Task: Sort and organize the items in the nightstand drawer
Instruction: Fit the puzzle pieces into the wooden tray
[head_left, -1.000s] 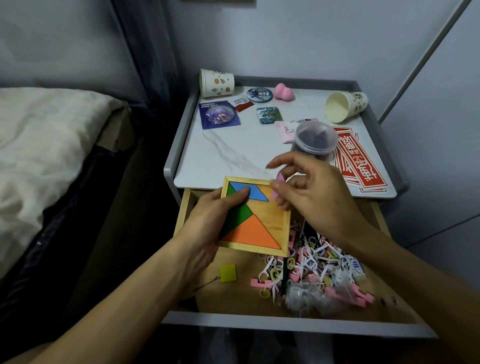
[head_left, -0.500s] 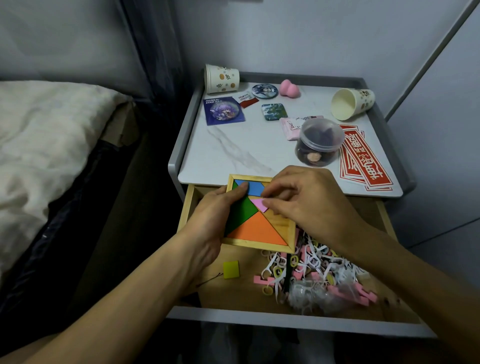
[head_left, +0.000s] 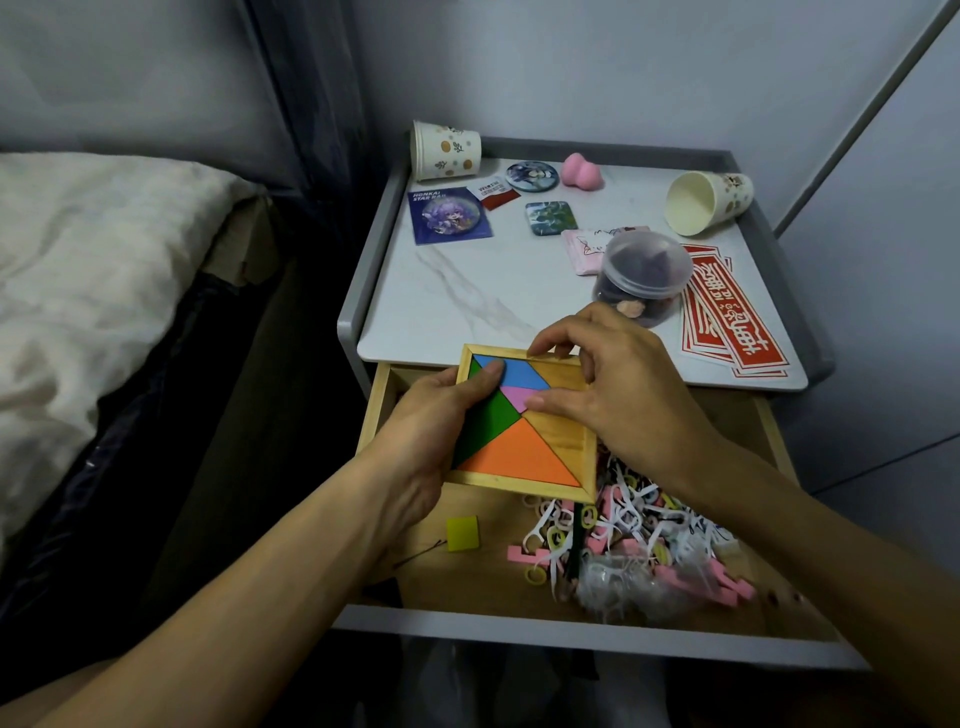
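A square wooden tangram tray (head_left: 566, 439) hovers over the open nightstand drawer (head_left: 382, 400). My left hand (head_left: 441, 415) grips its left edge, thumb lying on the blue piece (head_left: 519, 371) and green piece (head_left: 485, 431). An orange triangle (head_left: 519, 460) fills the bottom. My right hand (head_left: 608, 384) presses the small pink piece (head_left: 514, 397) with its thumb while its fingertips touch the tray's top rim. A loose yellow square piece (head_left: 462, 533) lies on the drawer floor.
A heap of pink, white and yellow small plastic bits (head_left: 634, 540) fills the drawer's right side. On the nightstand top (head_left: 467, 291) lie two tipped paper cups (head_left: 447, 150), badges, a pink sponge (head_left: 582, 170), a lidded clear jar (head_left: 641, 275) and red cards (head_left: 732, 317). A bed (head_left: 88, 270) stands left.
My right hand brought the pink piece down from above the tray and set it into the frame between blue and orange. The tray stays held by my left hand.
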